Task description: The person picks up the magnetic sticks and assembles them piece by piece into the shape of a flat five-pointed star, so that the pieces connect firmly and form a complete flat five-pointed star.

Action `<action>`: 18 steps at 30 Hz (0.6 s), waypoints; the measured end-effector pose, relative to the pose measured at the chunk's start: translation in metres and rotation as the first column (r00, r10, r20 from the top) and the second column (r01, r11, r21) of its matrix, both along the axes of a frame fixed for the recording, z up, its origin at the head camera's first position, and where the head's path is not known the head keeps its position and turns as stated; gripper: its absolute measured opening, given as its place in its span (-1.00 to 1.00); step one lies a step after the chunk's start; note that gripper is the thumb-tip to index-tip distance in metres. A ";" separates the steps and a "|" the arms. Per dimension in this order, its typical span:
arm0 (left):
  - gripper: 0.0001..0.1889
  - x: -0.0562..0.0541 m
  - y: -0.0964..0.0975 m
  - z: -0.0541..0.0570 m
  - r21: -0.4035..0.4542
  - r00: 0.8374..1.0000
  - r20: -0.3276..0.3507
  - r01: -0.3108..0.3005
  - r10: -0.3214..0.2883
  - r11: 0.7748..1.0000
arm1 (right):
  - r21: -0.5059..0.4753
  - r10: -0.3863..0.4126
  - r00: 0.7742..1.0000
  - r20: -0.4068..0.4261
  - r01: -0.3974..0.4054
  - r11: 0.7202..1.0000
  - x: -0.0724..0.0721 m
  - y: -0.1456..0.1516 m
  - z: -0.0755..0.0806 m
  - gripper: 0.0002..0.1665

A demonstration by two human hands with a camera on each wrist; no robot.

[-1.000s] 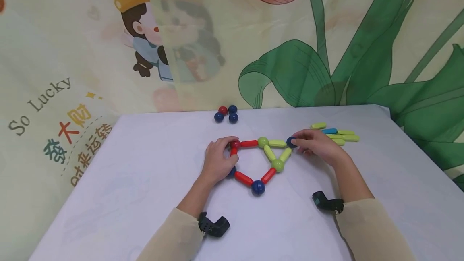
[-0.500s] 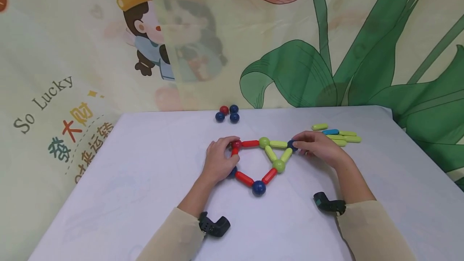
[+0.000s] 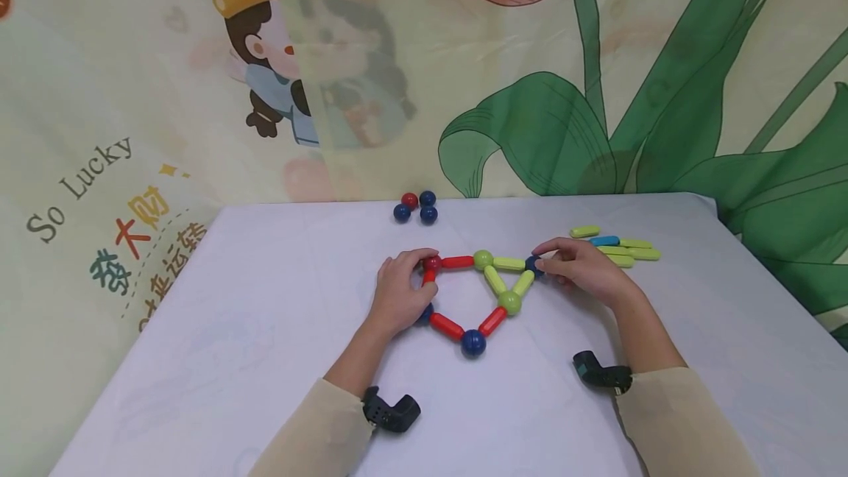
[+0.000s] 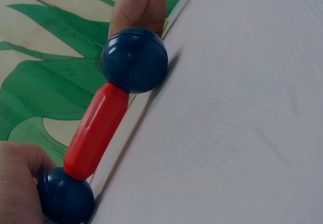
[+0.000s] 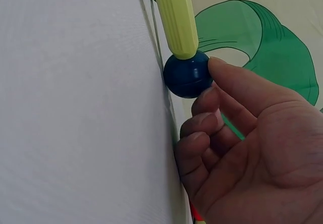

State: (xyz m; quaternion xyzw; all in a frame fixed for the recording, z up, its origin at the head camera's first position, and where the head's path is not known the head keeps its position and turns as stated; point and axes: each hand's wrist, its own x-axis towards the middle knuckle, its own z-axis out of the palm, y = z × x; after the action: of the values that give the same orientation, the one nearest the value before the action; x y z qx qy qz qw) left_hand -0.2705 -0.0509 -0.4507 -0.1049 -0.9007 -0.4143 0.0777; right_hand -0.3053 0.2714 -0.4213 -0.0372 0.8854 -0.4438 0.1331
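Note:
A flat ring of toy rods and balls lies on the table, with a yellow-green triangle at its right end. My left hand (image 3: 397, 293) holds its left side, fingertips on the red ball (image 3: 432, 264) and thumb beside the short red rod (image 3: 427, 278) below it. Partly hidden by that hand is a blue ball (image 4: 65, 196). My right hand (image 3: 586, 269) pinches the blue corner ball (image 5: 186, 75) between thumb and fingertip, where a yellow-green rod (image 5: 177, 19) meets it. Two green balls (image 3: 509, 303) and the front blue ball (image 3: 473, 343) join the other rods.
At the table's back edge sit a loose red ball (image 3: 410, 201) and several loose blue balls (image 3: 428, 215). Loose yellow-green rods (image 3: 639, 244) and a blue rod (image 3: 604, 241) lie behind my right hand. A printed cloth (image 3: 371, 94) hangs behind the white table (image 3: 265, 359).
The blue corner ball has come up against the end of the upper yellow-green rod, with my right fingers still on it. My left hand stays in place.

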 end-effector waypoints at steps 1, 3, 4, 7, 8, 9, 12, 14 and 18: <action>-0.46 0.000 0.000 0.000 0.001 1.000 0.000 0.000 0.000 1.000 | -0.001 -0.001 1.000 -0.005 0.001 1.000 0.000 0.000 0.000 -0.46; -0.48 0.000 0.000 0.000 0.003 1.000 -0.003 0.003 -0.003 1.000 | -0.011 -0.004 1.000 -0.013 0.004 1.000 0.000 -0.001 0.000 -0.47; -0.49 0.000 -0.001 0.000 0.004 1.000 -0.004 0.005 -0.005 1.000 | -0.015 -0.008 1.000 -0.019 0.008 1.000 0.000 -0.002 0.000 -0.48; -0.55 0.000 -0.001 -0.001 0.003 1.000 -0.012 0.009 -0.009 1.000 | -0.031 -0.025 0.999 -0.028 0.024 0.999 -0.001 -0.003 -0.002 -0.49; -0.57 0.000 -0.002 -0.001 0.002 1.000 -0.016 0.011 -0.011 1.000 | -0.039 -0.031 0.999 -0.029 0.029 0.999 -0.001 -0.004 -0.003 -0.49; -0.59 0.000 -0.002 -0.001 0.002 1.000 -0.019 0.012 -0.012 1.000 | -0.044 -0.035 0.999 -0.029 0.034 0.998 -0.001 -0.004 -0.003 -0.48; -0.66 0.001 -0.002 -0.001 0.005 1.000 -0.022 0.018 -0.018 1.000 | -0.080 -0.046 0.999 -0.013 0.045 0.996 -0.002 -0.007 -0.003 -0.47; -0.70 0.002 -0.002 0.000 0.012 0.999 -0.021 0.029 -0.028 1.000 | -0.092 -0.040 0.999 -0.002 0.040 0.995 -0.001 -0.009 -0.003 -0.46; -0.75 0.003 -0.002 0.001 0.019 0.999 -0.008 0.050 -0.050 0.999 | -0.088 0.002 1.000 0.003 -0.002 0.996 0.002 -0.014 0.000 -0.45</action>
State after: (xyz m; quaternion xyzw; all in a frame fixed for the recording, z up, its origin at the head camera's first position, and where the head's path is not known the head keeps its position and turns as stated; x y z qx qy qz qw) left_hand -0.2679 -0.0529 -0.4497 -0.1282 -0.8934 -0.4245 0.0716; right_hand -0.3035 0.2578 -0.4213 -0.0434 0.8648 -0.4822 0.1330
